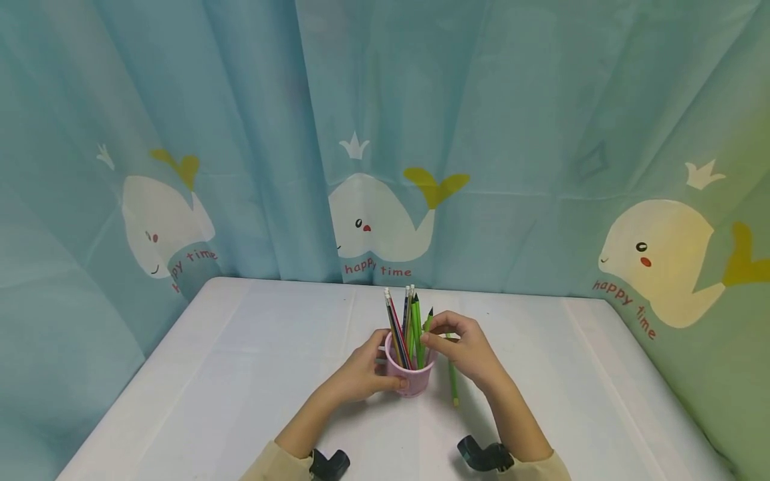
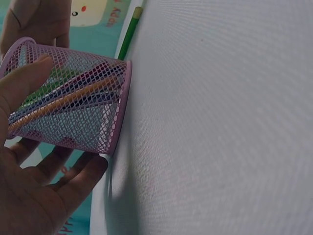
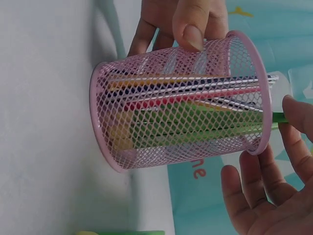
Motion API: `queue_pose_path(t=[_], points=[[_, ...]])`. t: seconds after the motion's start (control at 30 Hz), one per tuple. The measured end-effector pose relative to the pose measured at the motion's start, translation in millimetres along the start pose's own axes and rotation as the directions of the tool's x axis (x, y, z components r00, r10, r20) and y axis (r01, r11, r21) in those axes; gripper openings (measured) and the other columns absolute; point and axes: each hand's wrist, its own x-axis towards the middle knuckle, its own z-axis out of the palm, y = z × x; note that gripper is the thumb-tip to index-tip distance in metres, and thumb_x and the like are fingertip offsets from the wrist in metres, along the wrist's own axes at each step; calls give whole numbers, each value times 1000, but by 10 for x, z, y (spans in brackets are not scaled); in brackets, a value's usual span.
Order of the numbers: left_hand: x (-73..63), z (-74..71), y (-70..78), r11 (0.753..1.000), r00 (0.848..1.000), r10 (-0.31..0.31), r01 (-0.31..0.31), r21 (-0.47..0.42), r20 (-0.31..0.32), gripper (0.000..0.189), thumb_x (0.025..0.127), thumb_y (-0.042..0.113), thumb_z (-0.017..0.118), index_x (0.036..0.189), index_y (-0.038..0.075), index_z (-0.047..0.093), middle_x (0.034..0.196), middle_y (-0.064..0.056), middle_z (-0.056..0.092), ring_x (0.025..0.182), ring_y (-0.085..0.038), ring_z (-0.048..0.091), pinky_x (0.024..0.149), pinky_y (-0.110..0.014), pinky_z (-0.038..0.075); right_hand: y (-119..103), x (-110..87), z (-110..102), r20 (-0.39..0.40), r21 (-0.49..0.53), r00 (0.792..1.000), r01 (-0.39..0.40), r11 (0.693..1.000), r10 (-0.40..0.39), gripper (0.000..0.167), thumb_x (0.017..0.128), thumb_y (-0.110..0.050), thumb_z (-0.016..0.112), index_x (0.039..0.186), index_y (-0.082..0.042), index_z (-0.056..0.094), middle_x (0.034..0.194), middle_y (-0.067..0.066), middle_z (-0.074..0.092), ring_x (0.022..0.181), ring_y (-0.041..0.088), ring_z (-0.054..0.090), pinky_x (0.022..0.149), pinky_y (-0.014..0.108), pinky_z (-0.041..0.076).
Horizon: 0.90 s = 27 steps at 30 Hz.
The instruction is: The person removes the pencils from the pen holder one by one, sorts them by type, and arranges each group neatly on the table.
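My left hand (image 1: 363,367) holds the side of a pink cup (image 1: 419,382). Lots of pencils (image 1: 418,327) stand in it, between my two hands. My right hand (image 1: 466,347) pinches a green pencil with a dark tip (image 1: 428,322) at the cup's edge. Another green pencil (image 1: 453,385) lies on the white worktop (image 1: 240,374), partly hidden under my right hand. Behind each hand, near my tan sleeves (image 1: 273,464), sits a black thing (image 1: 484,455). Far past my hands hangs a blue curtain (image 1: 523,133) with white whales (image 1: 385,234).
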Motion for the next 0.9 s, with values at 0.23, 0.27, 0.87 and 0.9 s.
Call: queue_pose_path(t=[0.23, 0.27, 0.87, 0.9], points=[[4, 10, -15, 1000, 1000, -4, 4, -14, 0, 85, 79, 18, 85, 147, 9, 34, 141, -13, 53, 123, -34, 59, 98, -44, 55, -62, -30, -38, 4, 20, 1000, 12, 1000, -12, 19, 90, -20, 74, 98, -5, 64, 106, 13, 68, 103, 23, 63, 89, 37, 50], [4, 10, -17, 1000, 1000, -2, 2, -13, 0, 85, 79, 18, 85, 147, 9, 34, 142, -13, 53, 123, -34, 58, 98, -44, 55, -68, -31, -46, 8, 30, 1000, 17, 999, -18, 19, 91, -20, 74, 98, -5, 64, 108, 16, 68, 104, 23, 63, 90, 37, 51], [-2, 6, -12, 1000, 1000, 9, -9, -5, -1, 83, 79, 18, 85, 145, 9, 36, 139, -12, 54, 122, -33, 60, 98, -42, 55, -201, -111, -170, 69, 202, 991, 97, 975, -113, 17, 95, -11, 67, 103, 2, 58, 116, 20, 64, 110, 29, 66, 92, 31, 57], [-2, 7, -13, 1000, 1000, 9, -9, -5, -3, 83, 79, 18, 85, 145, 9, 36, 139, -12, 54, 122, -33, 59, 98, -43, 55, -206, -113, -175, 71, 210, 991, 95, 973, -112, 17, 95, -10, 66, 103, 2, 58, 116, 21, 63, 111, 32, 65, 92, 32, 57]])
